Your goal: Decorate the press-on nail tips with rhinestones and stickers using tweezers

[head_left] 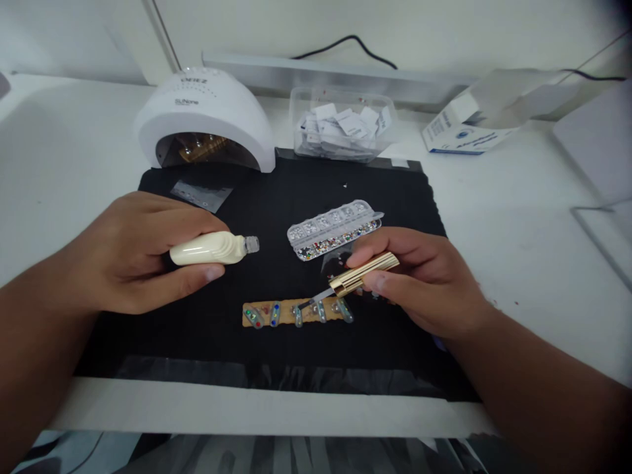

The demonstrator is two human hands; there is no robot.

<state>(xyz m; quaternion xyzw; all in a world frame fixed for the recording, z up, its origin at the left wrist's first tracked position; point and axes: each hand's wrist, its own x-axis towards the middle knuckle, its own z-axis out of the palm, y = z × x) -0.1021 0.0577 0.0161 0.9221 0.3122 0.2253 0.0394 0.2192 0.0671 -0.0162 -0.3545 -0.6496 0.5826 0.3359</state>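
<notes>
My left hand (158, 253) grips a cream-coloured nail polish bottle (202, 249), tilted sideways with its uncapped clear neck pointing right. Between the thumb and fingers of my right hand (415, 276) is a gold-capped nail polish brush (365, 273). Its bristle tip reaches down to the middle one of several grey false nails (298, 317), seemingly touching it. These nails lie in a row on a tan strip (284, 315); the left ones carry coloured gems. Just beyond my right hand lies an open rhinestone case (336, 230) with small compartments of clear and coloured stones.
A white nail lamp (205, 108) stands at the back left, with a gold-brown piece inside. Behind the black mat (197, 342) sit a clear tub of white packets (343, 125) and an opened white box (464, 125). A clear plastic sachet (201, 195) lies near the lamp.
</notes>
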